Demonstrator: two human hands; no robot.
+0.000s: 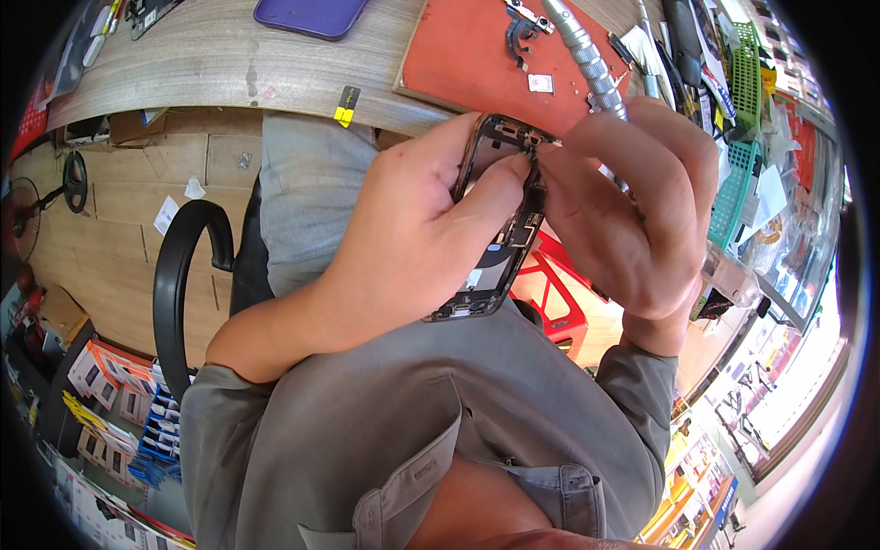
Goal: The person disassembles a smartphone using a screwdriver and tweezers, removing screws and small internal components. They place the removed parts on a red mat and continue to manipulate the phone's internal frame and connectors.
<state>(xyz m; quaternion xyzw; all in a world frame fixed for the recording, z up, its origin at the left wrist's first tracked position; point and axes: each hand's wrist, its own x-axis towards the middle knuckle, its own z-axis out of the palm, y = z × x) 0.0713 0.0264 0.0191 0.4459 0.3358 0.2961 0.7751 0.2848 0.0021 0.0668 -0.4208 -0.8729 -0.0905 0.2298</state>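
Observation:
My left hand (412, 220) grips an opened smartphone (500, 247), which shows a dark frame and exposed small parts, with my thumb lying across its inside near the top. My right hand (632, 202) is curled at the phone's upper right edge, fingertips close together on or beside small parts there; what they hold is hidden. A knurled silver metal cylinder (587, 60) runs down behind my right fingers; I cannot tell if they touch it. A red mat (458, 64) behind the phone bears a small flex part (522, 37) and a small silver-white piece (541, 83).
Purple tray (302, 14) and yellow-black strip (346, 107) on the wooden desk (183, 64). Green baskets (733, 192) and tools crowd the right. Below are a red stool (568, 325), black armrest (170, 284) and fan (23, 215). Boxed items (119, 385) fill the lower left.

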